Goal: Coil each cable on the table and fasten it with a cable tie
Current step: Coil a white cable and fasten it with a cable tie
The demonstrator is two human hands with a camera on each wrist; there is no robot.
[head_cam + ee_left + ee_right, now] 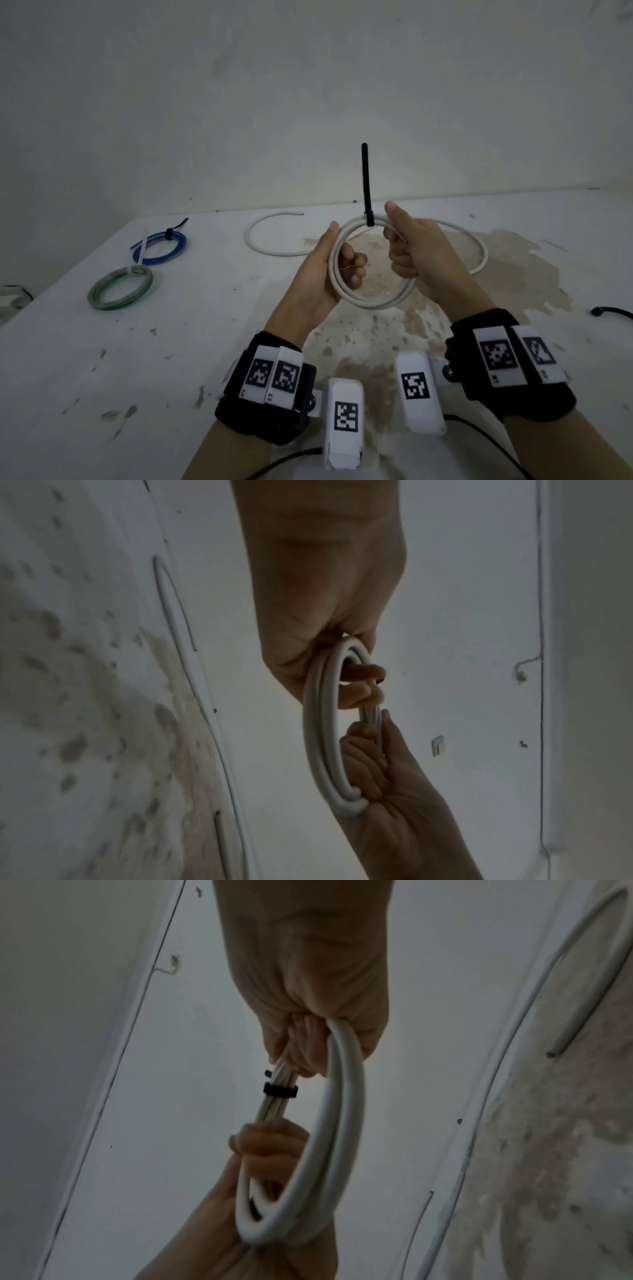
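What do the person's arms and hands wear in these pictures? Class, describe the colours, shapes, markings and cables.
Both forearms are bare, with no sleeves or gloves. The left hand and right hand each follow a wide black fabric wrist strap carrying white tags printed with black square code patterns. A rounded white box-shaped camera unit, also code-marked, sits inside each wrist, and thin black cables trail from them.

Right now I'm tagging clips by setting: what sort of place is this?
Probably a bare workroom: a stained white table against a plain wall, with tied blue coil and green coil lying on it.
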